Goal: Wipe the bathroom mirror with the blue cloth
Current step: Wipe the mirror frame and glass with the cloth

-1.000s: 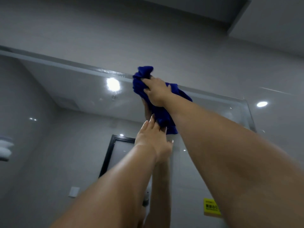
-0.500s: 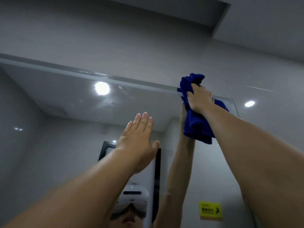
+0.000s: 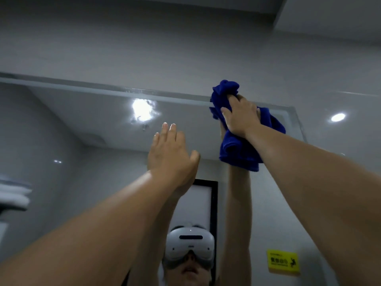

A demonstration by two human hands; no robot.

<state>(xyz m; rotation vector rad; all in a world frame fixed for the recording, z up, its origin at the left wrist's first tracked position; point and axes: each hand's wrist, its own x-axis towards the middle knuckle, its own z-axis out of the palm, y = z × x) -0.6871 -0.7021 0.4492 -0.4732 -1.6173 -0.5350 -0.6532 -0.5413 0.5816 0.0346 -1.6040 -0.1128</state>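
The bathroom mirror [image 3: 86,141] fills the lower part of the view, its top edge running across under the grey wall. My right hand [image 3: 240,117] presses the bunched blue cloth [image 3: 239,149] against the glass at the mirror's top right, close to the corner. Part of the cloth sticks up over the top edge. My left hand [image 3: 170,154] is raised flat with fingers apart, left of the cloth, at or just off the glass. Wet smears show on the glass around a reflected ceiling light [image 3: 142,109].
The mirror's right edge [image 3: 299,124] lies just beyond the cloth, with glossy grey wall tile past it. A yellow sign [image 3: 282,263] shows at the lower right. White folded towels [image 3: 12,197] appear reflected at the far left. My reflection with a white headset [image 3: 189,244] is at the bottom.
My right hand slid the cloth along the top edge from the middle to the right corner, then back a little left. My left hand let go of the cloth's lower end and opened flat.
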